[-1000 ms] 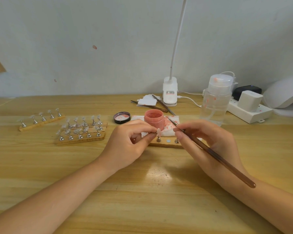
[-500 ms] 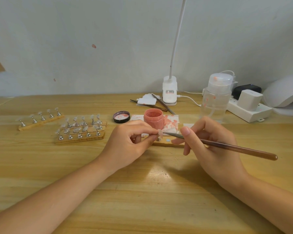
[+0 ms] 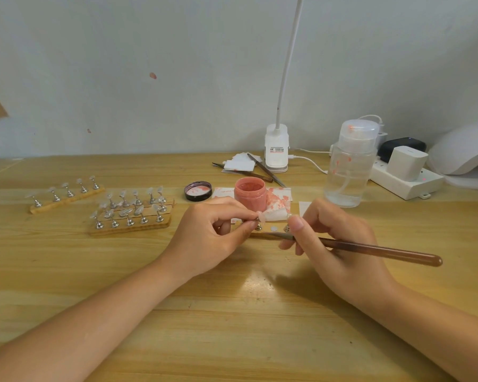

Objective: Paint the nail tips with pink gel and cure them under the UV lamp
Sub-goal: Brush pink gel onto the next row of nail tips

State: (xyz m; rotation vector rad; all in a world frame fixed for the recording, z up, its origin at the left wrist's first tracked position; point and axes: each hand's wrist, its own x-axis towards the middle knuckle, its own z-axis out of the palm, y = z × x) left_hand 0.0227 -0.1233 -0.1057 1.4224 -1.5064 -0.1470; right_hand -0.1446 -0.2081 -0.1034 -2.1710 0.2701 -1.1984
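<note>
My left hand (image 3: pixel 213 235) pinches a small clear nail tip (image 3: pixel 260 217) on its metal stand, over a wooden holder strip (image 3: pixel 273 231) mid-table. My right hand (image 3: pixel 334 244) grips a brown brush (image 3: pixel 370 248) that lies almost level, bristles pointing left just below the strip, handle end out to the right. An open jar of pink gel (image 3: pixel 250 193) stands right behind the hands, on a pink-stained white wipe (image 3: pixel 280 201). The white UV lamp (image 3: pixel 464 150) sits at the far right edge, partly cut off.
Two wooden racks of clear nail tips on metal stands (image 3: pixel 130 213) (image 3: pixel 66 193) lie at the left. The jar's black lid (image 3: pixel 198 190), a clear pump bottle (image 3: pixel 349 164), a desk lamp base (image 3: pixel 276 151), a power strip (image 3: pixel 406 180) and spare tools (image 3: pixel 265 169) line the back.
My right hand turned the brush from steeply slanted beside the jar to nearly level, and lowered its bristles below the holder strip. My left hand kept pinching the nail tip.
</note>
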